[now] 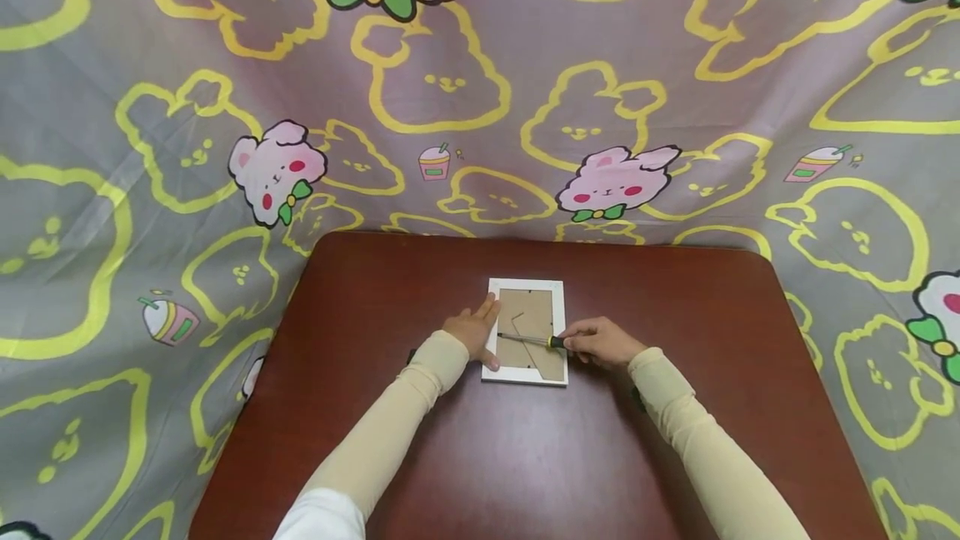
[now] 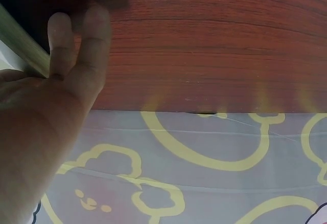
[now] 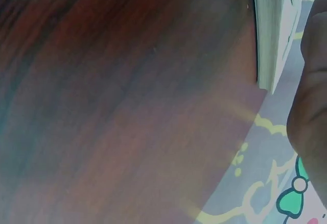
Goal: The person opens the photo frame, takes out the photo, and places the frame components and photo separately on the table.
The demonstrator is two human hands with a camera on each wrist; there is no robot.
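The right hand has its fingers curled round the handle of a screwdriver, gripping it at the right border of a white frame. The shaft points away from these fingers to the left, lying crosswise over the frame's long axis, which runs away from the person. What counts here, I judge, is where the tip meets the inner edge of the left border; the tip sits at that edge, though from this height I cannot tell whether it touches the border or hovers over it.

The left hand is nearer the tip. Its fingers are extended and spread against the left border, bracing rather than grasping, with the thumb toward the near corner.

The frame lies back side up, its opening filled by a brown backing board crossed by a thin diagonal line. Beneath is the dark red surface, and past its far edge hangs a patterned cloth.
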